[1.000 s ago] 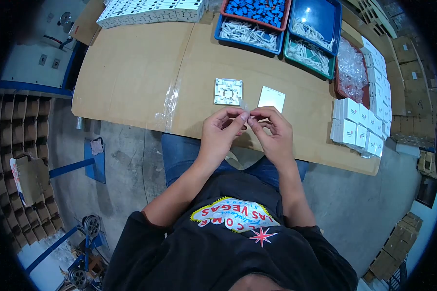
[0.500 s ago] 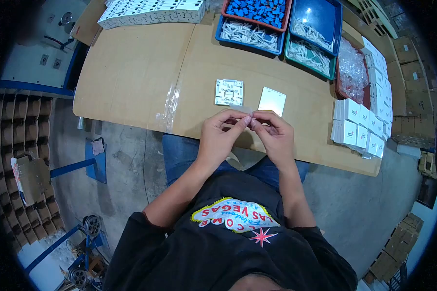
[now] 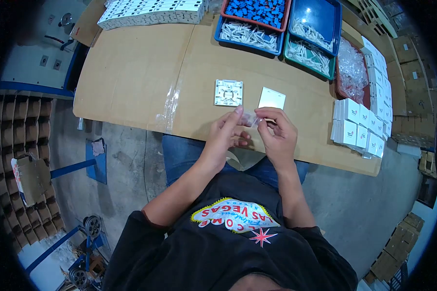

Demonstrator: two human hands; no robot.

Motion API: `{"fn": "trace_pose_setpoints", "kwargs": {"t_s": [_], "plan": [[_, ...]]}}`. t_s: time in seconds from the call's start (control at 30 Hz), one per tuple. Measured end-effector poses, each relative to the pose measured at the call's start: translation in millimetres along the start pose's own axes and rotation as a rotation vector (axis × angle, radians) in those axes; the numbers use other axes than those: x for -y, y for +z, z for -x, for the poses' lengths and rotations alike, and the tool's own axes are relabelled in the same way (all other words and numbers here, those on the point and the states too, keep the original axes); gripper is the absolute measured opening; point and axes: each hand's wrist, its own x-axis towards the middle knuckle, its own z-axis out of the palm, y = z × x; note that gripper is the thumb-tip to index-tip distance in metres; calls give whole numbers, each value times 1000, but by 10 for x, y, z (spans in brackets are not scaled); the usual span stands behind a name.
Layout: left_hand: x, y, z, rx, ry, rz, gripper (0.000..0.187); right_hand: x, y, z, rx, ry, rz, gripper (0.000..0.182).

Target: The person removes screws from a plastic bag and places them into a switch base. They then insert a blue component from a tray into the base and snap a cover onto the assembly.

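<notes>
A small clear plastic bag (image 3: 249, 119) hangs between my hands, its right end pinched by my right hand (image 3: 279, 133). Beside the bag's left end is my left hand (image 3: 223, 133), fingers spread and not closed on it. What the bag holds is too small to make out. Just beyond my left hand a square white plastic faceplate frame (image 3: 228, 92) lies with its ribbed inner side up. A smooth white plate (image 3: 272, 98) lies to its right, just past my right fingertips.
At the back, a red tray (image 3: 257, 13) of blue parts sits over a blue tray (image 3: 250, 38) of white pieces. Right of these are a green tray (image 3: 310, 58), a red bin (image 3: 352, 68) of clear bags and stacked white boxes (image 3: 357, 127). White stacks (image 3: 150, 13) line the far left.
My hands were together, fingertips meeting at the bag. Now my left hand has opened and drawn slightly left, while my right hand keeps its pinch and more of the bag shows.
</notes>
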Motion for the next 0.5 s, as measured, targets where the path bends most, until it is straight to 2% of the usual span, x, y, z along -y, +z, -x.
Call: {"fn": "trace_pose_setpoints", "kwargs": {"t_s": [0.07, 0.13, 0.2, 0.3, 0.33, 0.4, 0.47, 0.5], "plan": [[38, -33, -39, 1, 42, 7, 27, -6, -8, -2, 113, -29, -92, 15], [73, -53, -67, 3, 83, 14, 25, -3, 17, 3, 113, -3, -157, 16], [95, -55, -78, 37, 258, -67, 20, -12, 37, 7, 114, 25, -221, 16], [83, 6, -48, 11, 332, -99, 15, -30, 46, -11, 80, 97, -391, 23], [96, 7, -55, 12, 330, -100, 15, -22, 42, -13, 87, 164, -430, 25], [141, -9, -84, 24, 478, -110, 15, -4, 20, -8, 94, 231, -468, 28], [162, -25, -100, 13, 510, -112, 14, 11, -19, -4, 182, 414, -615, 26], [170, -35, -100, 2, 542, -115, 14, -3, -21, 1, 183, 414, -616, 26]]}}
